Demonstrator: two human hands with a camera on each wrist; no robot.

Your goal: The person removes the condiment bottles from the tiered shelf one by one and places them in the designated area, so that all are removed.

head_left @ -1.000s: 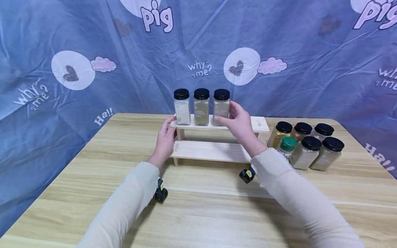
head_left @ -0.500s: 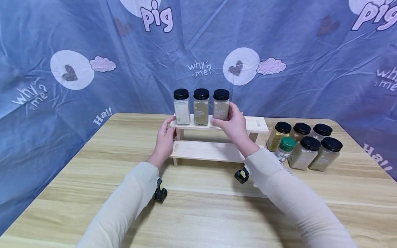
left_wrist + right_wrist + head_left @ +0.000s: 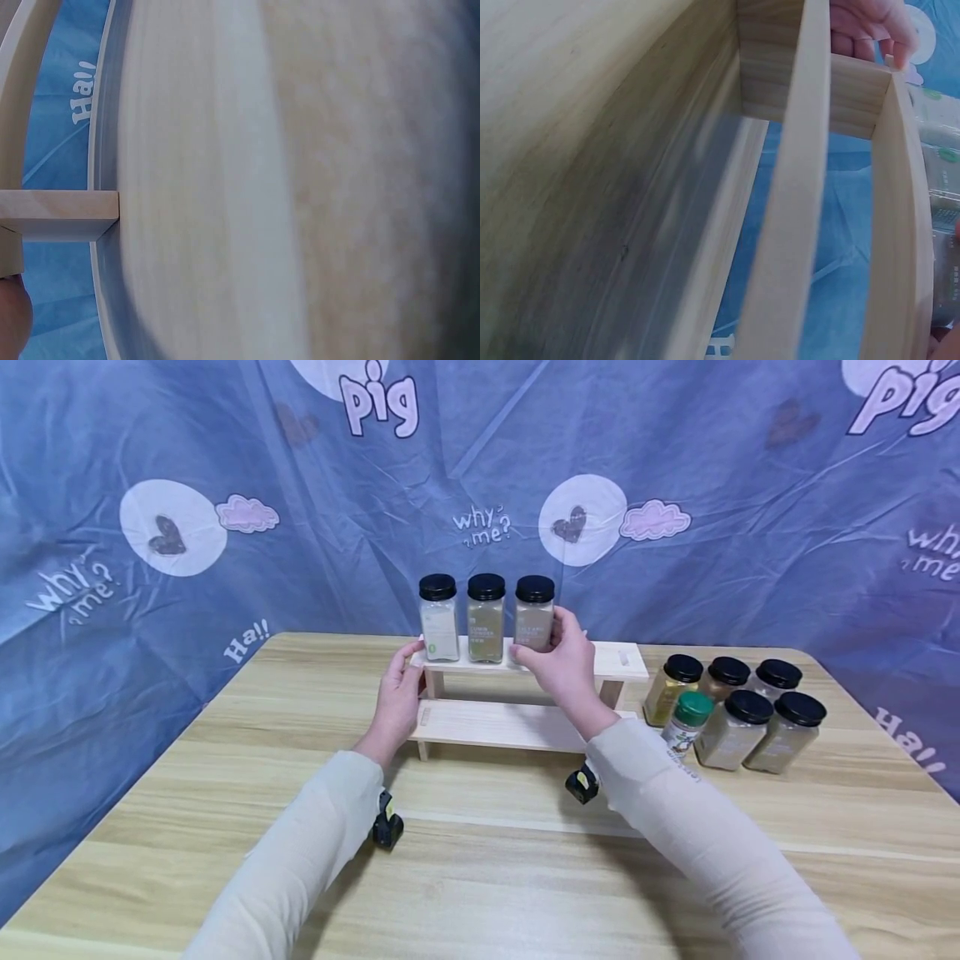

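A two-tier wooden spice rack [image 3: 517, 727] stands on the table. Its upper shelf bears three black-lidded spice jars in a row: one with a pale label [image 3: 439, 631], a cumin powder jar [image 3: 486, 631] and a brownish spice jar [image 3: 532, 614]. My left hand [image 3: 397, 697] grips the upper shelf's left end; its fingers [image 3: 862, 26] show at that corner in the right wrist view. With thumb in front and fingers at its right side, my right hand [image 3: 566, 664] holds the brownish jar upright on the shelf. The left wrist view shows mostly tabletop and a rack leg [image 3: 60, 214].
Right of the rack stand several more jars: a yellow one [image 3: 663, 697], a green-capped one [image 3: 686, 718] and black-lidded ones such as the front right jar [image 3: 783, 739]. A blue printed curtain [image 3: 337, 543] hangs behind the wooden table [image 3: 480, 877].
My right hand has shifted slightly left along with the brownish jar, closing in on the cumin jar, then nearly stopped. The left hand keeps its grip on the rack.
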